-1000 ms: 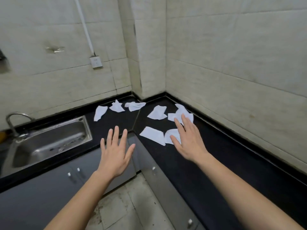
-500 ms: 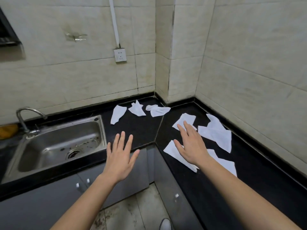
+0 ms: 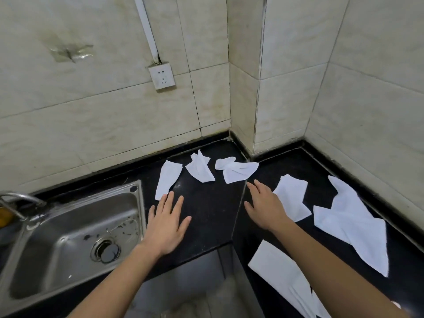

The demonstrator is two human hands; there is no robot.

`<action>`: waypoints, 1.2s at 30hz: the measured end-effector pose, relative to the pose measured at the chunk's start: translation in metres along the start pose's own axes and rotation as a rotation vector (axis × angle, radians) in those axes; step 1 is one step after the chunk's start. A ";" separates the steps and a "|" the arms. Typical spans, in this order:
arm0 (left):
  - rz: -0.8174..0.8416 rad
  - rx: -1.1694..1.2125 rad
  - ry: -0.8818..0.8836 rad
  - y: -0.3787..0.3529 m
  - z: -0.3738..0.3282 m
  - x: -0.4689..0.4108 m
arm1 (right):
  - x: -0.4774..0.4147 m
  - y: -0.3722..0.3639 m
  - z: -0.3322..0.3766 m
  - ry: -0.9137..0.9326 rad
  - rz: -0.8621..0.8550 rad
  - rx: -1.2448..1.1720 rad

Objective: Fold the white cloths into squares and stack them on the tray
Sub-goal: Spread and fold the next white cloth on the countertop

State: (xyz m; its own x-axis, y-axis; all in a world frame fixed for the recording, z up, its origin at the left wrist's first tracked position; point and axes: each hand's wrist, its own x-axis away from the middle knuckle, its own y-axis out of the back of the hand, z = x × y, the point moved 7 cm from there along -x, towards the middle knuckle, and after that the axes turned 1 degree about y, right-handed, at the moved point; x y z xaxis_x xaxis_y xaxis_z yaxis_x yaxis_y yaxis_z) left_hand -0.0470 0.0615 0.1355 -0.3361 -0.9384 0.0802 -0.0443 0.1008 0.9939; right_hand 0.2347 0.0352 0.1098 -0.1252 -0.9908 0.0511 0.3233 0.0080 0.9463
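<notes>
Hovering, both released: left grip just short of narrow cloth ahead (long axis running away); right grip beside wider cloth at its right.

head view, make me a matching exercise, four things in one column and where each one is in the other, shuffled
Things
1. sink
2. socket
3. left hand
4. right hand

Places
A. on the tiled wall
B. right of the counter seam, next to a white cloth
C. set into the counter at the left
D. between the sink and the counter seam

Pairs: 1-C, 2-A, 3-D, 4-B
</notes>
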 end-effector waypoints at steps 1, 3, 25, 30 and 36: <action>0.022 0.002 -0.010 -0.007 0.000 -0.017 | -0.015 -0.008 -0.003 -0.006 0.025 0.001; 0.055 -0.004 -0.028 -0.018 0.000 -0.043 | -0.039 -0.021 -0.005 -0.011 0.070 0.015; 0.173 -0.050 -0.380 -0.171 0.068 -0.335 | -0.252 -0.196 0.049 0.027 0.245 0.220; -0.006 0.047 -0.419 -0.167 0.073 -0.315 | -0.232 -0.179 0.041 -0.021 0.236 0.021; -0.023 0.062 -0.408 -0.150 0.066 -0.287 | -0.204 -0.132 0.019 -0.073 0.160 -0.145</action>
State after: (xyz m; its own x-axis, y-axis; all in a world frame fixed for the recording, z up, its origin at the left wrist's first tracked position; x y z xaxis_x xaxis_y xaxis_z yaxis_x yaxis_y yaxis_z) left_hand -0.0055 0.3374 -0.0419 -0.6793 -0.7338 0.0087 -0.1090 0.1127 0.9876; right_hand 0.1995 0.2391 -0.0193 -0.1273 -0.9659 0.2252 0.4754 0.1399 0.8686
